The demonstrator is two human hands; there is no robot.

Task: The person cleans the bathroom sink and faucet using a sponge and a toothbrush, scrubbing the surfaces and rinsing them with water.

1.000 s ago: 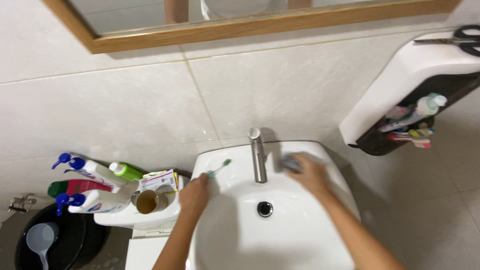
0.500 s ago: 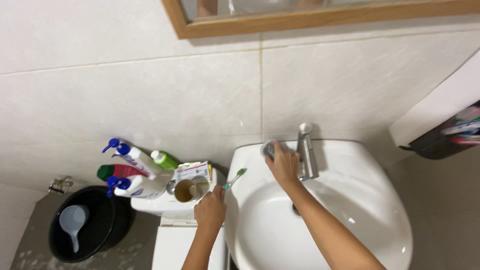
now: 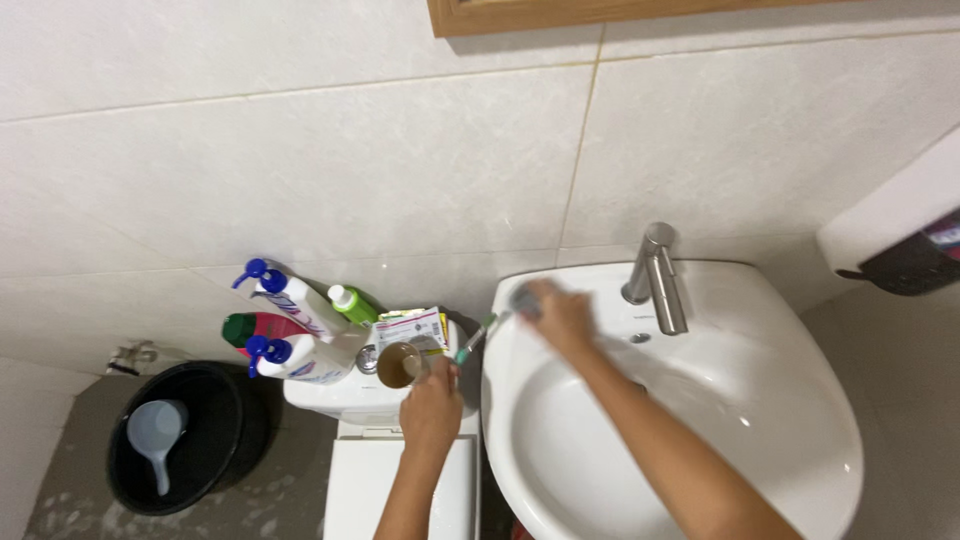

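Left hand (image 3: 432, 408) closed around toothbrush (image 3: 474, 339); green brush end pointed up toward sink rim. Brown cup (image 3: 398, 364) seen just beside left hand, on white toilet tank (image 3: 330, 397). Spray bottles (image 3: 290, 325) and green bottle (image 3: 354, 303) stood behind cup. Right hand (image 3: 560, 318) pressed on grey sponge (image 3: 524, 299), fingers curled over it, on back rim of white sink (image 3: 780, 400). Metal tap (image 3: 660, 275) found near right hand. Black bucket (image 3: 215, 440) with scoop (image 3: 155, 430) set on floor, far left.
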